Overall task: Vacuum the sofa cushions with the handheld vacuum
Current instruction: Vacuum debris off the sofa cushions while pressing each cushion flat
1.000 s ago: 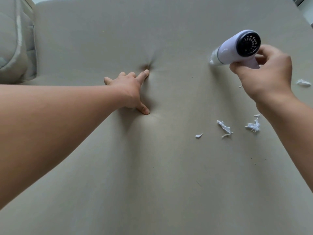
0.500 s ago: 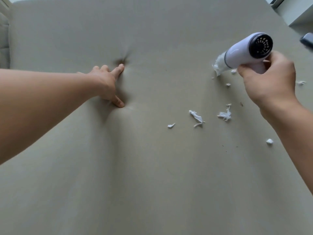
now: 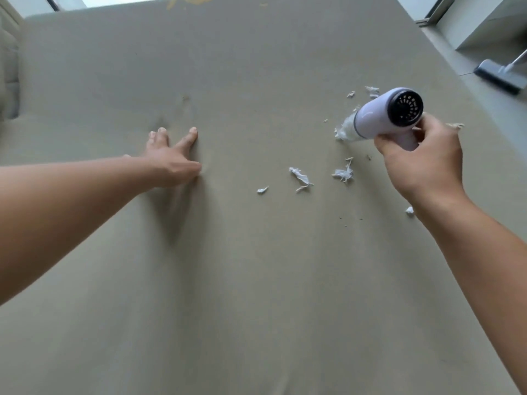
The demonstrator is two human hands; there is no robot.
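A wide beige sofa cushion [image 3: 256,280] fills the view. My right hand [image 3: 422,161] grips the handle of a white handheld vacuum [image 3: 382,115] with a black vented rear end; its clear nozzle points down-left at the cushion among white paper scraps [image 3: 299,178]. More scraps [image 3: 342,173] lie just below the nozzle and others [image 3: 372,91] beyond it. My left hand [image 3: 171,158] rests flat on the cushion to the left, fingers spread, holding nothing.
A second padded cushion [image 3: 8,69] shows at the far left edge. At the upper right, past the cushion's edge, a dark floor-tool head on a pole [image 3: 499,75] lies on the floor near a wall.
The view has shifted so both hands sit lower in frame. The vacuum nozzle stays down among the scraps at the right. My left hand has flattened and the deep dent under it has eased.
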